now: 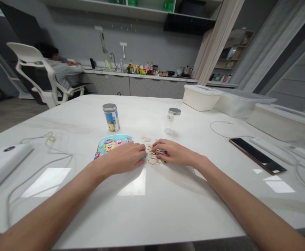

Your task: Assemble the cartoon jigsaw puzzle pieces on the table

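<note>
A cartoon jigsaw puzzle (110,143) with a light-blue border lies on the white table, its right side hidden by my left hand (126,156). The fingers of that hand are together and bent down; a teal bit of a puzzle piece (143,158) shows at their tips. My right hand (175,152) rests over a small pile of loose puzzle pieces (151,161), thumb and fingers apart. Most of these pieces lie with their plain wooden backs up, and a few show coloured print. Several more wooden pieces (145,139) lie just beyond the pile.
Behind the puzzle stand a printed jar (111,118) and a clear jar (171,122), both with metal lids. A phone (257,155), cables and lidded bins (202,98) are at right. A white power strip (7,164) sits left. Another person (66,71) sits beyond the table.
</note>
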Motion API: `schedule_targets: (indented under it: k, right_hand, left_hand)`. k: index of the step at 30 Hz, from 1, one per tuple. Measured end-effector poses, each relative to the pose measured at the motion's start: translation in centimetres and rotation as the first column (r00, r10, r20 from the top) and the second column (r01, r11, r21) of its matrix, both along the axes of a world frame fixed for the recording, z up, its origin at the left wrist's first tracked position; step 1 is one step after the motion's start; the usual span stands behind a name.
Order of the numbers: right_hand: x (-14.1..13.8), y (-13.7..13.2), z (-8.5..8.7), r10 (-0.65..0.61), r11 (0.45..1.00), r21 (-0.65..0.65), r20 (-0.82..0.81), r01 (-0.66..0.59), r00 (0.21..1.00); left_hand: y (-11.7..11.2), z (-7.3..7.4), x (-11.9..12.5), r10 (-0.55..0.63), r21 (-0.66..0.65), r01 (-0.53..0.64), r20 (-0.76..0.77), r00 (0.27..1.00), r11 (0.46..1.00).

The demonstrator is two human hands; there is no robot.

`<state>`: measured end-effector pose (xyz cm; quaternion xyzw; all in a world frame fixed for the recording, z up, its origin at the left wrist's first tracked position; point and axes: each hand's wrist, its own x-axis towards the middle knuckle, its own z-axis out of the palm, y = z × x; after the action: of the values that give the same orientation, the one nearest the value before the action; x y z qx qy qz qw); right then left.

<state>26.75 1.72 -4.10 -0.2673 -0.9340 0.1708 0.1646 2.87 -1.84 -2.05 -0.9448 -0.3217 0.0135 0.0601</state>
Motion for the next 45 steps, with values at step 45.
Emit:
schedule_targets:
  k: [45]
  right_hand:
    - [-0.1, -0.9, 1.9, 0.008, 0.960, -0.281, 0.043, 0.004, 0.999]
  left_hand:
    - [-1.0, 0.4, 1.0, -0.095, -0.066, 0.099, 0.062, 0.994, 0.993]
